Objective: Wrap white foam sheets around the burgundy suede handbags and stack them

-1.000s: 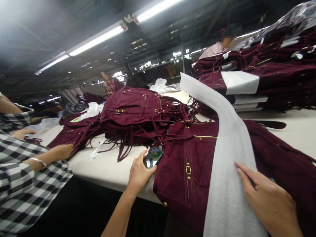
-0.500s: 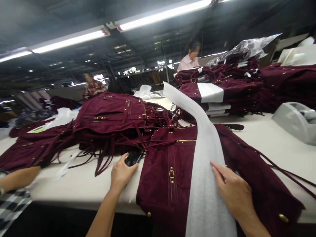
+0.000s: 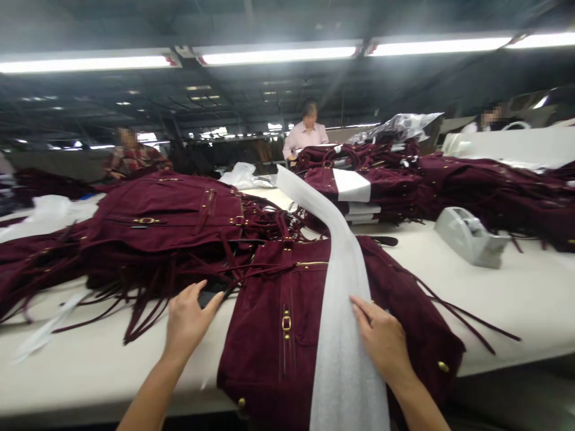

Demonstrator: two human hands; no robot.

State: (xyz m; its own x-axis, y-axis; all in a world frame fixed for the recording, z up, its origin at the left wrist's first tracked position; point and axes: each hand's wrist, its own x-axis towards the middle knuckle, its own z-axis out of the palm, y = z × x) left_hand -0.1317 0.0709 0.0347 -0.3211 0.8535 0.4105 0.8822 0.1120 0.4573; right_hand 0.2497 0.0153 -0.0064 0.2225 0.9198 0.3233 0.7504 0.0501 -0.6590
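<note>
Phone (image 3: 209,300), bright-screened a second ago, now shows dark and partly hidden beside the stacked bags (image 3: 179,206); the left hand (image 3: 189,320) keeps thumb and fingers parted around it. I judge that this leaves only the right hand (image 3: 384,344) to tend the white strip (image 3: 341,281). Its fingertips touch the strip's right edge; whether they pinch, I cannot tell. Strip lies over the burgundy bag (image 3: 265,341) on the table (image 3: 530,293).

"How many of each do you see?"

"You see one left hand (image 3: 186,320), one right hand (image 3: 381,342), one white strip (image 3: 344,281), one tape dispenser (image 3: 471,238), four lit lamps (image 3: 278,55), at least three co-workers (image 3: 306,135)."
</note>
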